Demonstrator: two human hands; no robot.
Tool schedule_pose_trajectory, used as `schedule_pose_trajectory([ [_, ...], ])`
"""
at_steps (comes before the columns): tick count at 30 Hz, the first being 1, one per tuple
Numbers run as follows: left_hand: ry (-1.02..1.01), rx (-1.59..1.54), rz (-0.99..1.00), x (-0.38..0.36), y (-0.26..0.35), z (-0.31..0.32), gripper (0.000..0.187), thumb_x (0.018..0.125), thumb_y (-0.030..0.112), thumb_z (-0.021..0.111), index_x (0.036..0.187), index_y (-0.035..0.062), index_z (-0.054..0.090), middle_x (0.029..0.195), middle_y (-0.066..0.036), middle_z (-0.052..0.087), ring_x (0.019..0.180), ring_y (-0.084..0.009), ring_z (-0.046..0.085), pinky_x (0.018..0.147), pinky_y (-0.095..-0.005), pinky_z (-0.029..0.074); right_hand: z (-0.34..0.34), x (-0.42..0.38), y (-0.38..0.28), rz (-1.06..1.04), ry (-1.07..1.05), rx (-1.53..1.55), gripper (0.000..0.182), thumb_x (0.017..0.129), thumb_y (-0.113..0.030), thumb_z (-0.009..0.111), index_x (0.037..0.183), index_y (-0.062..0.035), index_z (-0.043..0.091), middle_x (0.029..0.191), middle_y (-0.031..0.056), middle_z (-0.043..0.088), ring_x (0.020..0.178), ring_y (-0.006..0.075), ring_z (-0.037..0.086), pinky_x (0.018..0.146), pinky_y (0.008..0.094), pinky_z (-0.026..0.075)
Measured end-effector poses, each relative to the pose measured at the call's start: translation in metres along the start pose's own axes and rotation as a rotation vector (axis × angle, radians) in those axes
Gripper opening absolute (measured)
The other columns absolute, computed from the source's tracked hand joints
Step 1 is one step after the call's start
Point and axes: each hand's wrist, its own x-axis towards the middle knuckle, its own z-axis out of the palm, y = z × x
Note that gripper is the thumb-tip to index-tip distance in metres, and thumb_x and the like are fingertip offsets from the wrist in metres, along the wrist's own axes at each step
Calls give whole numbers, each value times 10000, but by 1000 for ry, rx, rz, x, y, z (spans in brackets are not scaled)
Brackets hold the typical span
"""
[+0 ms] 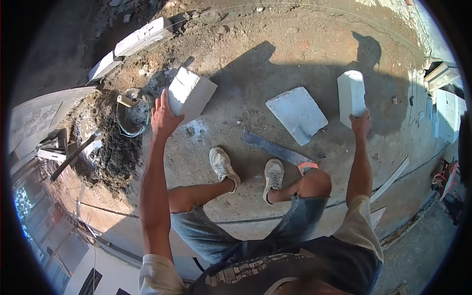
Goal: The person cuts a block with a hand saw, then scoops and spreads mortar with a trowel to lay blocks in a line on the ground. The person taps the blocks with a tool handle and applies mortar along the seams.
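My left hand (166, 118) is on the near left corner of a white building block (194, 96), its fingers along the side and the thumb at the near face. My right hand (361, 123) grips the near end of another, narrower white block (351, 93), out to the right. Between them, a flat white block piece (298, 114) with a chipped edge lies on the ground. A handsaw (275, 148) lies in front of my feet, teeth facing away from me; my right knee partly covers its orange handle (308, 166).
A bucket (133, 115) with a trowel (129, 100) across it stands at the left, beside a heap of dark soil or mortar (115, 162). White blocks (142, 37) form a row at the upper left, near a stretched string. A pale strip (391, 179) lies at the right.
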Motion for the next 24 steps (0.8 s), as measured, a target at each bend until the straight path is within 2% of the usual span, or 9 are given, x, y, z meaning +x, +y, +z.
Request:
schedule_pose_trajectory([
  [1,-43,-11,-1,18,15,-1,1121,631,301,861,1558,175,244,1346,-135,491,1204,-409,522,1033,-474,454,29,7,-1,5,-73,-8,929,798,-329,787,1523,-60,272,1473,231,413,1344,426,413,1093,502,399],
  [4,-41,40,82,39,29,-3,1103,619,306,854,1547,169,275,1321,-125,505,1186,-403,528,1005,-484,468,64,-16,-18,-18,220,-88,981,817,-346,771,1553,-71,183,1482,248,375,1325,481,408,1080,538,404],
  [10,38,86,59,18,16,10,1111,614,321,876,1546,206,282,1312,-86,500,1217,-359,505,992,-518,457,80,3,19,-160,246,-82,1067,820,-406,762,1566,-86,70,1505,257,314,1341,526,351,1060,590,398],
  [13,11,188,-81,19,35,8,1096,644,330,891,1544,343,266,1347,-57,471,1265,-331,477,1002,-595,425,70,21,26,-67,136,-77,1118,787,-445,782,1565,-81,66,1510,252,308,1362,505,329,1076,580,381],
  [17,-17,114,-191,32,28,7,1118,674,279,897,1547,418,213,1380,-73,449,1290,-399,439,966,-642,448,86,49,71,-221,234,-38,1163,754,-465,804,1567,-81,67,1530,241,287,1396,471,307,1109,561,346],
  [20,-20,112,-160,31,35,7,1141,648,264,904,1548,411,219,1390,-85,448,1285,-441,431,961,-643,457,65,20,27,-60,141,-7,1151,745,-443,815,1568,-84,96,1546,236,269,1426,450,281,1124,553,327],
  [21,-11,103,-161,31,33,11,1143,650,256,900,1552,402,214,1399,-87,444,1279,-443,434,962,-647,451,86,23,37,-170,259,45,1143,734,-430,825,1567,-89,119,1541,238,273,1413,453,296,1124,556,328],
  [22,20,112,-139,34,29,17,1143,655,258,895,1560,381,206,1418,-88,437,1274,-439,438,965,-646,446,71,11,18,-80,203,57,1132,715,-362,855,1550,-48,158,1522,222,312,1379,457,341,1109,540,353],
  [24,4,105,-110,34,27,15,1138,671,257,878,1576,326,193,1426,-102,439,1258,-447,446,997,-614,430,61,13,37,-350,256,304,1034,754,-333,841,1521,10,238,1513,270,340,1407,439,318,1119,526,332],
])
